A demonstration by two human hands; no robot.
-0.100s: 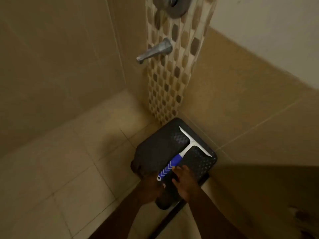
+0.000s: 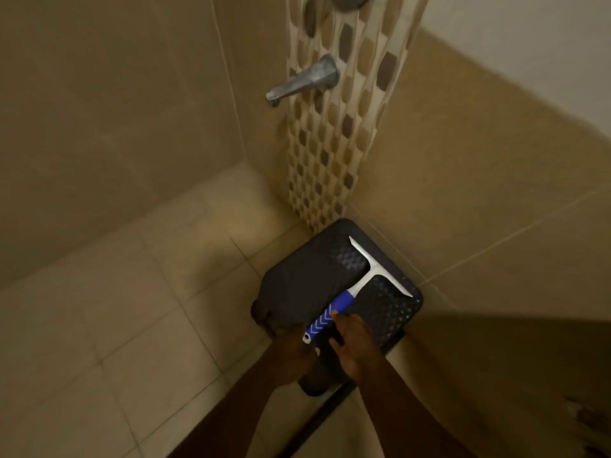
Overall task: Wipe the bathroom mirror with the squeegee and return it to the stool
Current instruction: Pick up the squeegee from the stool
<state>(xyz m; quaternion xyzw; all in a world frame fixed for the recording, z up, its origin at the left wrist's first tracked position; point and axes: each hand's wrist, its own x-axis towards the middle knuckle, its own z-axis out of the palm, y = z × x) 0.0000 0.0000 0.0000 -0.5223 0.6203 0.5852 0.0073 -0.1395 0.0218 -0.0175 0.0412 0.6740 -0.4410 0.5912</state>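
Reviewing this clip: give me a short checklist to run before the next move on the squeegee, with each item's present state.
1. Squeegee lies on the stool: ok.
2. Handle end faces the hands, blade faces the wall: ok.
3. Right hand fingertips at the blue handle: ok.
4. Right hand closed around the handle: not ok, fingers spread.
5. Left hand free of the squeegee: cannot tell, it sits at the handle's white tip.
6. Mirror in view: not ok.

**Squeegee flat on the stool**

The squeegee [image 2: 355,294] lies flat across the dark, textured stool [image 2: 307,279], its white blade far beyond the fingers [image 2: 334,315] of the right hand [image 2: 355,345]. One fingertip touches its blue handle with white chevrons; the white butt end sits just beside the left hand [image 2: 294,352].
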